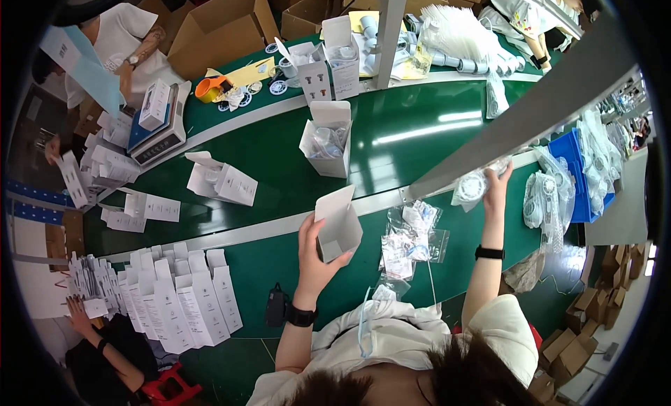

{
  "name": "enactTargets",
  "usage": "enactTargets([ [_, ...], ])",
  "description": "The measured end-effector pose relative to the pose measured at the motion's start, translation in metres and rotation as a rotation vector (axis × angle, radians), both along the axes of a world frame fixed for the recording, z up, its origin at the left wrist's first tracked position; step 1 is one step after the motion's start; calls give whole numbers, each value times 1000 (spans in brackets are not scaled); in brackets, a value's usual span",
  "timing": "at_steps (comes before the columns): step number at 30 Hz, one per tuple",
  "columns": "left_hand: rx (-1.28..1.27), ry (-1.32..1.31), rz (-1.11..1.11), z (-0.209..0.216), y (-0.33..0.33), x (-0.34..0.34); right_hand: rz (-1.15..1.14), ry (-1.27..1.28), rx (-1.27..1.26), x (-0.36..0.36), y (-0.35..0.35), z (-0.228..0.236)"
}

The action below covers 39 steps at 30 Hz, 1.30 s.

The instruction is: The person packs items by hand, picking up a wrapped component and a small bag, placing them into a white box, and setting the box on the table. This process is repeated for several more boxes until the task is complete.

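My left hand [314, 263] is wrapped round an empty white carton [344, 231], its top flap raised and its mouth tilted toward me. Off to the right, my right hand [498, 186] grips a clear-bagged part [470, 189] with a round white face; the exact kind of part cannot be made out. Between my hands, a pile of small clear bags [409, 245] with white papers and small parts lies on the green table. More bagged white parts [549, 203] lie to the right of my right hand, beside a blue bin [581, 172].
A green conveyor [279, 154] with metal rails runs beyond the table, carrying open cartons [327, 144]. A slanted metal post [517, 105] stands near my right hand. Standing cartons [178, 301] crowd the left. Co-workers' hands [78, 315] show at the left edge.
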State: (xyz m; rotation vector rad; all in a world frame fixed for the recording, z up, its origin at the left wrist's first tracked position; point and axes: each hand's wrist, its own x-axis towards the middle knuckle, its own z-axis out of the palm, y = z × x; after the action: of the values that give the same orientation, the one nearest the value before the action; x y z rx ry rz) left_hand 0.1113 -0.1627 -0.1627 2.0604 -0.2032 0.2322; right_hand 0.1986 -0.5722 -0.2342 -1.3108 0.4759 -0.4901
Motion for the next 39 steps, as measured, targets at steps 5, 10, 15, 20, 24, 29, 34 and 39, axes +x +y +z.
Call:
enactTargets([
  [5, -142, 39, 47, -26, -17, -5, 266, -323, 842, -102, 79, 45],
  [10, -156, -160, 77, -39, -31, -8, 90, -287, 425, -82, 226, 119],
  [15, -119, -204, 249, -39, -39, -20, 96, -332, 29, -77, 290, 77],
  [20, -66, -124, 295, -53, -15, -36, 545, -578, -944, -97, 275, 73],
  [24, -186, -213, 160, -70, 17, -49, 462, -274, -823, -105, 217, 41],
  [29, -234, -214, 39, -65, 28, -58, 211, 378, -1274, -68, 145, -26],
  [34, -11, -162, 44, -13, 38, -61, 411, 570, -1250, -58, 130, -25],
  [39, 86, -50, 97, 10, 35, -60, 497, 287, -1021, -57, 117, -30],
])
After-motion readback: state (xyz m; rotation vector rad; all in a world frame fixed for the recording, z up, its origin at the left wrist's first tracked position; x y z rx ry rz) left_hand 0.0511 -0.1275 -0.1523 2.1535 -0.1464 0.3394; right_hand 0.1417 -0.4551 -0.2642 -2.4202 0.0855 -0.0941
